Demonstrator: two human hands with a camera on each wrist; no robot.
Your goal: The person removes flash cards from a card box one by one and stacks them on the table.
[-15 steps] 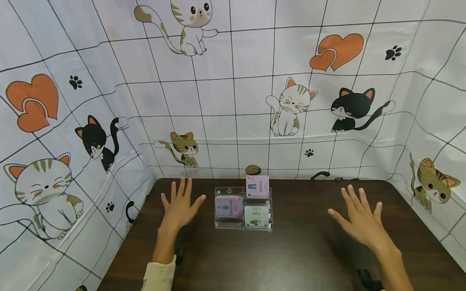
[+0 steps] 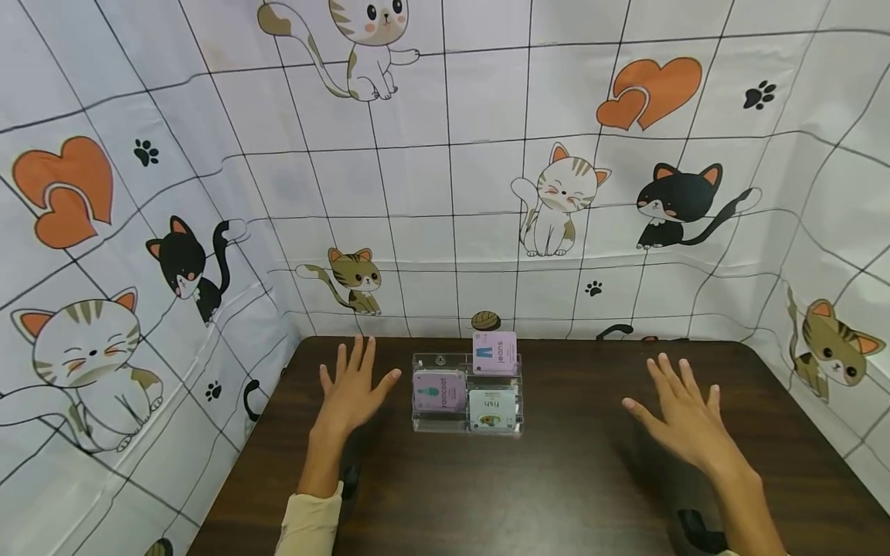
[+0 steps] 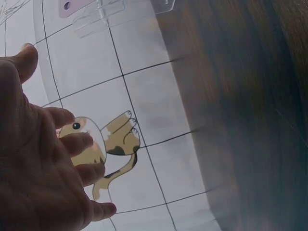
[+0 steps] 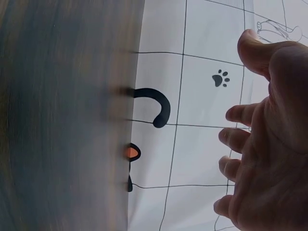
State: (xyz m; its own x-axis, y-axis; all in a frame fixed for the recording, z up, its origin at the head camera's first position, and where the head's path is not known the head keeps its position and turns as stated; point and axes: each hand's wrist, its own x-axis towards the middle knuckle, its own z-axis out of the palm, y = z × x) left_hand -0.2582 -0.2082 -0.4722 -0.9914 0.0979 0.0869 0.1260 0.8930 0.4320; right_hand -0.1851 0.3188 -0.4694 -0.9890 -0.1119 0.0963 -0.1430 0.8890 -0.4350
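Left hand and right hand are held well apart, fingers spread, thumbs angled in toward each other. Left forearm and right forearm come up from the bottom of the head view, backs of the hands showing there, palms in the wrist cams.

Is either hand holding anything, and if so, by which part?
Nothing is held: the left hand and the right hand are both empty, neither touching the card holder.

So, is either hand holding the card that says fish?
No, the fish card sits in the clear holder, apart from the left hand and the right hand.
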